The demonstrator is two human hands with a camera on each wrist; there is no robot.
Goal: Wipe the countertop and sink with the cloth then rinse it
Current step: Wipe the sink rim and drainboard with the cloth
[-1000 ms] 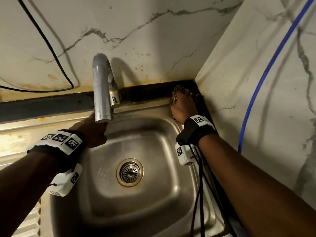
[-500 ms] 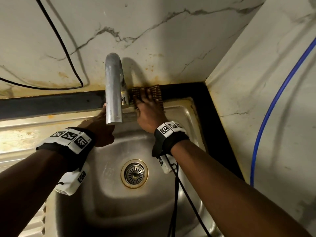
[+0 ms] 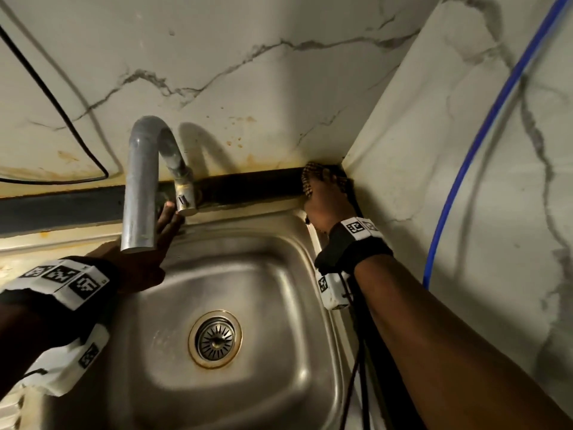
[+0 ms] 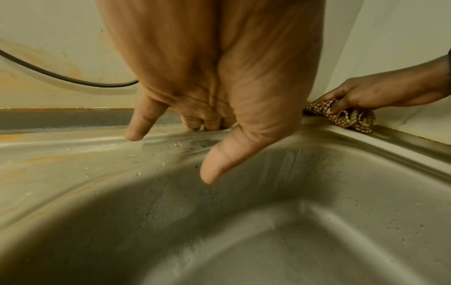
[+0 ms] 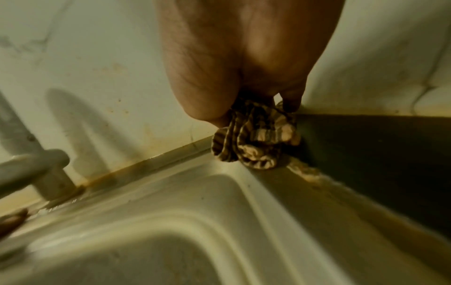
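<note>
In the marble corner at 1 o'clock, the right hand grips the brown checked cloth on the dark tabletop strip; the left hand rests open beside the steel tap.

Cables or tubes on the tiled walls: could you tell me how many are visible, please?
2. A black cable loops across the back wall left of the faucet; a blue tube runs down the right wall. The thin black leads at the right wrist belong to the camera rig.

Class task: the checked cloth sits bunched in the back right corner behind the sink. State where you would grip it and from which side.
Grip the cloth on its bunched top folds, coming from above and from the sink side. Walls close off the back and right, and the right hand already holds it that way.
</note>
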